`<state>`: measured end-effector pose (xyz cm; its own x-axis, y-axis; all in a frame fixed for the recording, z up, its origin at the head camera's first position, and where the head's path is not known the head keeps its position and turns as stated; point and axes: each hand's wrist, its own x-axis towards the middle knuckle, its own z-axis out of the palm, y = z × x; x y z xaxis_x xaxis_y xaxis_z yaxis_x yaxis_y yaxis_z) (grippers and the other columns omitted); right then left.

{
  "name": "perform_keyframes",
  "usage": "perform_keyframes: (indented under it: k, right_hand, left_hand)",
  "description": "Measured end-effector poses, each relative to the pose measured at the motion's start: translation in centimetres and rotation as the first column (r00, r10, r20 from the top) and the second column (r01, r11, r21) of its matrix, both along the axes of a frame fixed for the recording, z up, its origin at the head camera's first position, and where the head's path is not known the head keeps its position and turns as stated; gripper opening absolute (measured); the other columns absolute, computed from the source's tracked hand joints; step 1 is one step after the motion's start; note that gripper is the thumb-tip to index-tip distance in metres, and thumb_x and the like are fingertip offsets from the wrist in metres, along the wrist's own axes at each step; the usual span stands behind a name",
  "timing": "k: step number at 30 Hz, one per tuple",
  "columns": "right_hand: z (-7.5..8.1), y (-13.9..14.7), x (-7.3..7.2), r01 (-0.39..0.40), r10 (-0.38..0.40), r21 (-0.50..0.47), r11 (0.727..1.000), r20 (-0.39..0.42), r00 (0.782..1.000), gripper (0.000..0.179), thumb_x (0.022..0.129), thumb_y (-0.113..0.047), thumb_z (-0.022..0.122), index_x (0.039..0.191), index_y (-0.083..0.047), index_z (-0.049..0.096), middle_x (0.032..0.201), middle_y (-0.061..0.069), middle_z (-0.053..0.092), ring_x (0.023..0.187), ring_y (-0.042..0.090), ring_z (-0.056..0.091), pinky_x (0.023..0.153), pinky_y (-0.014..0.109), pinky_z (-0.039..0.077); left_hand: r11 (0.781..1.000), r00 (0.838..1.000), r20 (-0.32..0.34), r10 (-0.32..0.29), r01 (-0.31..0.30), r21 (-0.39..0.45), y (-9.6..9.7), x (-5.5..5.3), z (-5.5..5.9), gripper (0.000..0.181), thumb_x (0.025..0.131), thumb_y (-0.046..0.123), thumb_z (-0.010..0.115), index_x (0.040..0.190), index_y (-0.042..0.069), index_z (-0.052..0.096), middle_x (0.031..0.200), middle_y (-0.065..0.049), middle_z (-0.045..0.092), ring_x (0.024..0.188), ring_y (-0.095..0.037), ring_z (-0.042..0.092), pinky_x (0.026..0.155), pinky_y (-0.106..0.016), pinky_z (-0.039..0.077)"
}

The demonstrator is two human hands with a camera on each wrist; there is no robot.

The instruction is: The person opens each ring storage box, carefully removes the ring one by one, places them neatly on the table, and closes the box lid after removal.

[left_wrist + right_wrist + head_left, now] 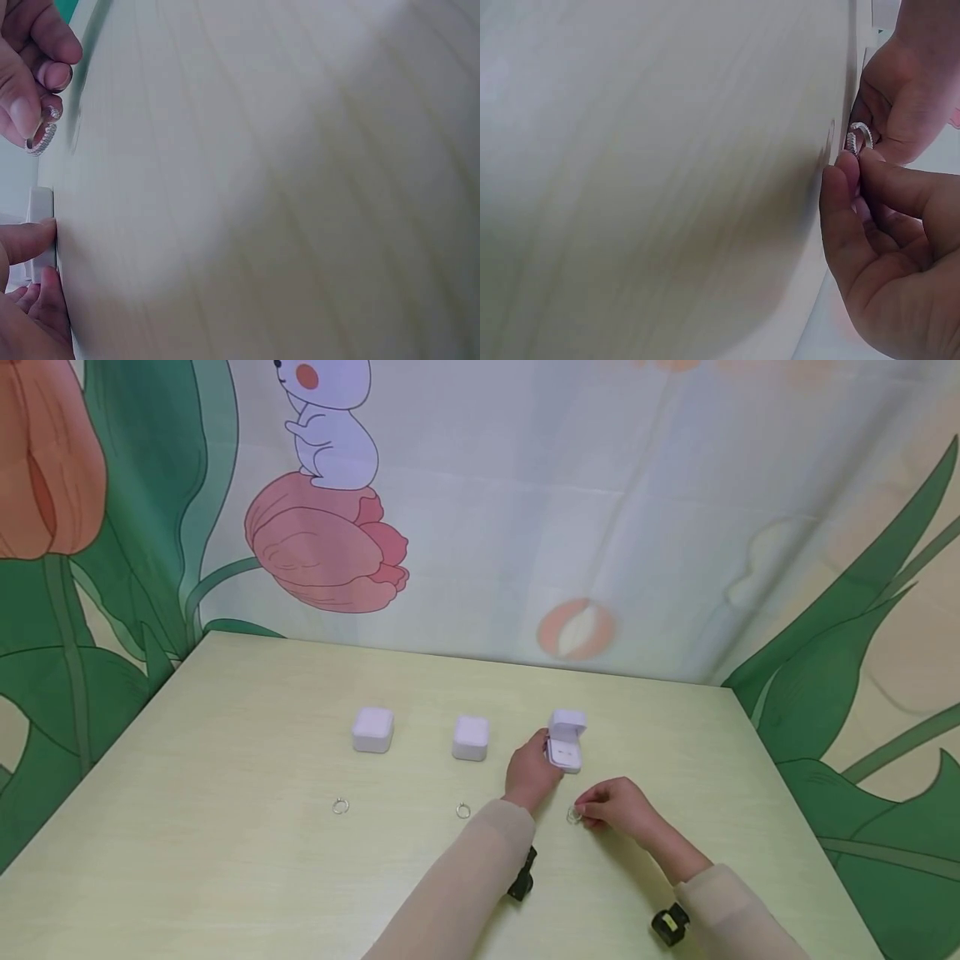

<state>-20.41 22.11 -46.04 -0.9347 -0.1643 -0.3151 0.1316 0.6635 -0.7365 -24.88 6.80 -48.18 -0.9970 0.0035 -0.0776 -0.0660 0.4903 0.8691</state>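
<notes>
My left hand [531, 772] grips the side of a small white ring box [566, 758], whose lid stands up and shows a pale slotted cushion. In the left wrist view, the thumb lies against the box's edge [42, 201]. Just in front of the box, the right hand [618, 810] pinches a silver ring [573, 816] between thumb and fingertips, a little above the table. Small stones line the ring's band [853, 142] in the right wrist view. The ring and box are apart.
Two closed white ring boxes, one in the middle [470, 739] and one farther left [372, 730], stand on the pale wooden table [225, 827]. In front of them lie a ring [463, 811] and another ring [341, 806]. A printed curtain [480, 527] hangs behind the table.
</notes>
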Motion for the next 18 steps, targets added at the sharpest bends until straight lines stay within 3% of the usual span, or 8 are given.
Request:
perform_keyframes:
  k: [8,18]
  right_hand:
    - [0.03,-0.09,0.03,-0.011,0.012,0.024,1.0,-0.018,1.0,0.014,0.093,-0.004,0.07,0.095,0.009,0.075,0.077,0.007,0.075,0.065,0.007,0.063,0.061,0.025,0.058]
    - [-0.11,-0.21,-0.11,0.01,-0.011,0.047,0.999,0.016,1.0,0.013,0.093,-0.004,0.07,0.094,0.007,0.076,0.074,0.003,0.072,0.064,0.008,0.061,0.06,0.023,0.057]
  left_hand:
    - [1.0,1.0,0.006,0.0,0.0,0.003,-0.02,0.09,0.11,0.058,0.087,0.006,0.073,0.142,0.005,0.056,0.139,-0.014,0.068,0.13,-0.034,0.064,0.112,-0.045,0.05]
    - [1.0,1.0,0.008,-0.004,0.004,0.008,-0.02,0.05,0.04,0.059,0.086,0.006,0.073,0.143,0.005,0.056,0.138,-0.014,0.068,0.129,-0.034,0.064,0.112,-0.046,0.05]
